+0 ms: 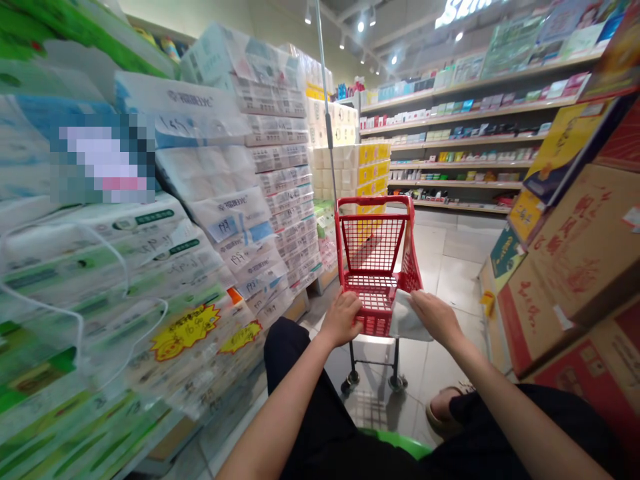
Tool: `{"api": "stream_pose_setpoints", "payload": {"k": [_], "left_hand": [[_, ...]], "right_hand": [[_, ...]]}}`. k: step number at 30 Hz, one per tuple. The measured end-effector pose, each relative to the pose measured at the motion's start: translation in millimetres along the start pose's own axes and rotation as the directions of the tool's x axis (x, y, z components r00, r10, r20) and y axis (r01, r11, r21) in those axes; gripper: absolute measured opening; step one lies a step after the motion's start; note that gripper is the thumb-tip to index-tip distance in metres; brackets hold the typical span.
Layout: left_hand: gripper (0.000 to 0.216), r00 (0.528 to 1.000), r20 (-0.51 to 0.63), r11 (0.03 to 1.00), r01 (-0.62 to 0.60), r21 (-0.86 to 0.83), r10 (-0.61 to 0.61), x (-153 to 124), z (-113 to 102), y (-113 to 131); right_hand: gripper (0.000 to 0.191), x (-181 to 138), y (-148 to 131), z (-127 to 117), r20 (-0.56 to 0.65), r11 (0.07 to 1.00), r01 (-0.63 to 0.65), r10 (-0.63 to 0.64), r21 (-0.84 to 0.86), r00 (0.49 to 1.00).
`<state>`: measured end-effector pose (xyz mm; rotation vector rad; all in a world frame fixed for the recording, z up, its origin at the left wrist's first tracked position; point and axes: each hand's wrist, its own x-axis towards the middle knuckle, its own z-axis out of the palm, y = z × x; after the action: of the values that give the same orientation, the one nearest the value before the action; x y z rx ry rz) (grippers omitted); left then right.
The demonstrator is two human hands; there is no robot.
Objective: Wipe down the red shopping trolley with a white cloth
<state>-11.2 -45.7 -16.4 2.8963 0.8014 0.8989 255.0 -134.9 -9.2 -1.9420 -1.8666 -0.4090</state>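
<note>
Aisle — arms forward; left hand curled on cart, right hand closed on cloth

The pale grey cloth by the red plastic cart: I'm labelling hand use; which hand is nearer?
Right: the right hand touches the pale grey cloth at the right of the red plastic cart; the left hand is apart from the cloth, at the cart's left.

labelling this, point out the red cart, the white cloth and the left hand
Red cart (375, 244), head view: its mesh panel
White cloth (409, 319), head view: its middle
Left hand (342, 320), head view: back of hand
</note>
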Motion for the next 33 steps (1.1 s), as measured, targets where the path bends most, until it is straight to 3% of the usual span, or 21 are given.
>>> {"api": "stream_pose_setpoints", "payload": {"k": [3,6,12,15,18,23,26,29,33], "left_hand": [[0.035,0.999,-0.011,0.999,0.039,0.034,-0.039,0.6,-6.2,-9.9],[0.044,0.99,-0.05,0.987,0.134,0.091,-0.13,2.8,-5.6,-8.8],[0.043,0.996,-0.012,0.994,0.086,0.064,-0.085,7.4,16.9,35.8],[0.035,0.996,0.014,0.996,0.093,0.012,-0.094,5.0,16.2,44.7],[0.029,0.998,0.059,0.999,0.025,-0.026,-0.024,2.5,6.7,38.5],[0.017,0.997,0.074,0.999,0.016,-0.04,-0.013,1.2,-1.6,31.2],[0.018,0.998,0.052,0.999,0.043,-0.024,-0.041,-0.2,-1.4,32.4],[0.019,0.997,0.036,0.997,0.072,-0.003,-0.072,-1.1,-2.2,33.3],[0.02,0.995,0.04,0.996,0.088,0.02,-0.089,-0.6,-3.9,32.1]], "right_hand": [[0.036,-10.1,-27.2,4.4,-0.078,0.997,-0.049,0.044,-0.065,0.996],[0.034,-14.7,-50.9,6.2,-0.121,0.996,-0.019,0.008,-0.085,0.993],[0.032,-17.3,-80.0,3.8,-0.095,0.993,0.104,-0.11,-0.063,0.989],[0.033,-15.5,-73.9,-0.7,-0.022,0.986,0.153,-0.154,-0.067,0.988],[0.031,-1.2,-51.4,-8.8,0.042,0.988,0.144,-0.141,-0.052,0.989],[0.028,45.5,-3.1,-21.9,0.145,0.999,-0.038,0.043,-0.036,0.988],[0.032,61.0,9.9,-18.2,0.138,0.996,-0.093,0.091,0.007,0.986],[0.034,55.2,-1.3,-7.8,0.096,0.992,-0.056,0.045,0.112,0.994],[0.031,26.2,-44.4,-3.7,0.108,0.988,0.005,-0.021,0.153,0.994]]}}
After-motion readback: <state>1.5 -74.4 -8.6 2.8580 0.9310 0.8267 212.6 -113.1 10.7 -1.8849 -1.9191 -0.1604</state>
